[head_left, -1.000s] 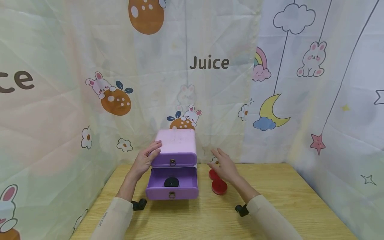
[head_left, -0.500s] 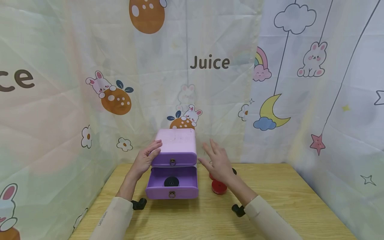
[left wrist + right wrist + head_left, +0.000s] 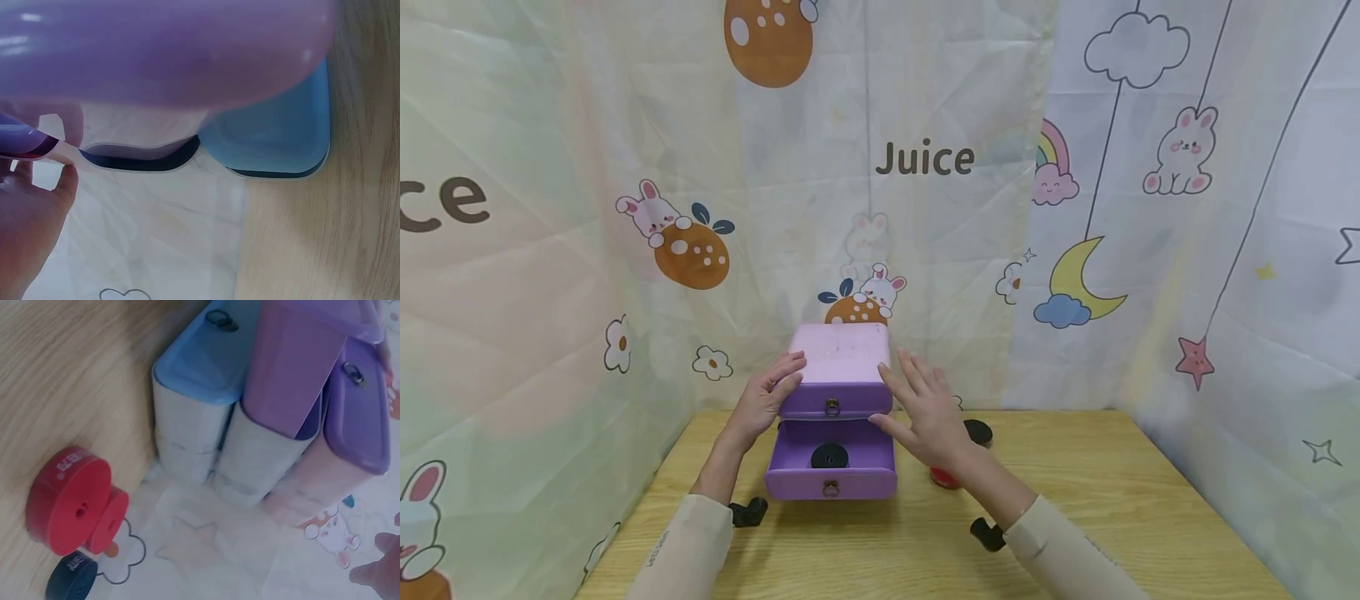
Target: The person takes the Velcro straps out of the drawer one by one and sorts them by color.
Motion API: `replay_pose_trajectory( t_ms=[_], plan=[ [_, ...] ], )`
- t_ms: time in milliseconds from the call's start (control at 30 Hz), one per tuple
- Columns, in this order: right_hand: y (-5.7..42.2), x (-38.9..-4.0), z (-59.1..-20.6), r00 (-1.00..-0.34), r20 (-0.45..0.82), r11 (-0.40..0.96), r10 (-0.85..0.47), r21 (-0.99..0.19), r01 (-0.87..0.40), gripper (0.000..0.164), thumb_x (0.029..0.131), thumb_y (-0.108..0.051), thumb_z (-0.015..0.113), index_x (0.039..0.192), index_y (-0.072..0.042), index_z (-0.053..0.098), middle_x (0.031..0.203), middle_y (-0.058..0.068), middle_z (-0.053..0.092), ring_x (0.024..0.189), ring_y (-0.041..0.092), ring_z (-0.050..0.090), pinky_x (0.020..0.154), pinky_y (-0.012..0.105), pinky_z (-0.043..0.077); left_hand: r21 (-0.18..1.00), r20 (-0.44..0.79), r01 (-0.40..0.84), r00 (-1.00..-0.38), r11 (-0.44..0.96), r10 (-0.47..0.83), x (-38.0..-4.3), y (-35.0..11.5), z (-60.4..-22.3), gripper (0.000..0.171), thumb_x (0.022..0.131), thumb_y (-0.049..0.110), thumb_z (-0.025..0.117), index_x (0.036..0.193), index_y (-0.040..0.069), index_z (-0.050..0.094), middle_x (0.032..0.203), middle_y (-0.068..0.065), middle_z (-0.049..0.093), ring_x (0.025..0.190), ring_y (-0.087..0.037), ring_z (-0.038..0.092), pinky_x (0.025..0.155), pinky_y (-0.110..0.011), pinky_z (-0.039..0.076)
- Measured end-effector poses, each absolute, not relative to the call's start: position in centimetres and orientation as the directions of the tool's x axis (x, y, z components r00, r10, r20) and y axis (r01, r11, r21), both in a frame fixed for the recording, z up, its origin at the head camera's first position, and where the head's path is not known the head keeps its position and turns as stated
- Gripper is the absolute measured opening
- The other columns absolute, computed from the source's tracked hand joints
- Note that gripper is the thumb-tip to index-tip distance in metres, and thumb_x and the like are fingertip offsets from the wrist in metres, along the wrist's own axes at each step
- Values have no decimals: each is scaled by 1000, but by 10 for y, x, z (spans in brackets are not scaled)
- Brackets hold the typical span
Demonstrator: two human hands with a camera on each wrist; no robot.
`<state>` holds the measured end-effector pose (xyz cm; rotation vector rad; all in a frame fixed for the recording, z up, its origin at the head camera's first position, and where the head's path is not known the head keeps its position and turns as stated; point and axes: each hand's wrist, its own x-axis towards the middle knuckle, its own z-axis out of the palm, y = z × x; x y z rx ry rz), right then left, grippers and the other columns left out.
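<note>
A stacked drawer cabinet (image 3: 842,350) with a pink top stands against the back cloth. Its purple middle drawer (image 3: 831,483) is pulled out, holding a black disc (image 3: 830,457). The upper purple drawer (image 3: 805,402) and the blue bottom drawer (image 3: 212,356) are closed. My left hand (image 3: 758,408) rests on the cabinet's upper left side, fingers over the top edge. Fingers spread and holding nothing, my right hand (image 3: 928,417) is raised by the cabinet's right side, overlapping its edge in the head view. Only its fingertips (image 3: 381,569) show in the right wrist view.
Right of the cabinet stand two red discs with centre holes, a larger one (image 3: 69,500) and a smaller one (image 3: 112,522). Beside them is a black disc (image 3: 72,578). All are on the wooden table (image 3: 1075,483). Printed cloth (image 3: 925,242) closes in the back and sides.
My right hand has moved left from above the red discs to the cabinet's right edge, its fingers spreading. The black disc behind it has come into view. My left hand stays where it was.
</note>
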<state>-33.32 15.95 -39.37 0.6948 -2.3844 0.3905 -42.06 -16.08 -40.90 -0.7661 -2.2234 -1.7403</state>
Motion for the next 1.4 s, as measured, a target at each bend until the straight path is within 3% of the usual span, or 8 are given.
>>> replay_pose_trajectory(
  t_ms=[333, 567, 900, 1067, 1400],
  plan=[
    [144, -321, -391, -554, 663, 725, -504, -25, -689, 74, 100, -62, 57, 162, -26, 38, 173, 10, 24, 158, 33, 29, 121, 60, 37, 837, 466, 519, -842, 173, 271, -421, -161, -409, 47, 105, 32, 63, 146, 9, 61, 164, -4, 44, 162, -24, 18, 132, -54, 10],
    [136, -319, -394, -477, 635, 646, -608, 47, -761, 71, 103, -58, 56, 161, -20, 41, 172, 12, 25, 156, 29, 34, 118, 55, 43, 837, 464, 517, -843, 177, 271, -422, -161, -410, 46, 105, 31, 63, 146, 9, 61, 165, -4, 44, 162, -25, 18, 131, -56, 10],
    [123, -319, -398, -474, 569, 611, -673, 65, -789, 70, 103, -56, 57, 162, -23, 39, 171, 11, 31, 155, 29, 37, 115, 54, 46, 829, 473, 527, -839, 187, 270, -422, -161, -410, 45, 106, 31, 62, 146, 11, 61, 164, -4, 44, 162, -26, 18, 131, -58, 10],
    [117, -320, -400, -458, 536, 589, -709, 93, -803, 67, 104, -55, 55, 161, -24, 40, 166, 7, 41, 151, 25, 43, 107, 46, 55, 832, 469, 524, -840, 184, 272, -422, -161, -409, 46, 106, 33, 62, 146, 12, 61, 164, -3, 44, 162, -25, 17, 131, -58, 10],
    [109, -330, -398, -538, 380, 559, -753, -62, -827, 47, 109, -44, 51, 152, -25, 55, 153, -1, 58, 142, 16, 53, 113, 39, 50, 838, 461, 515, -845, 178, 271, -422, -161, -410, 47, 106, 34, 62, 146, 11, 60, 164, -3, 44, 163, -25, 15, 131, -58, 9]
  ],
)
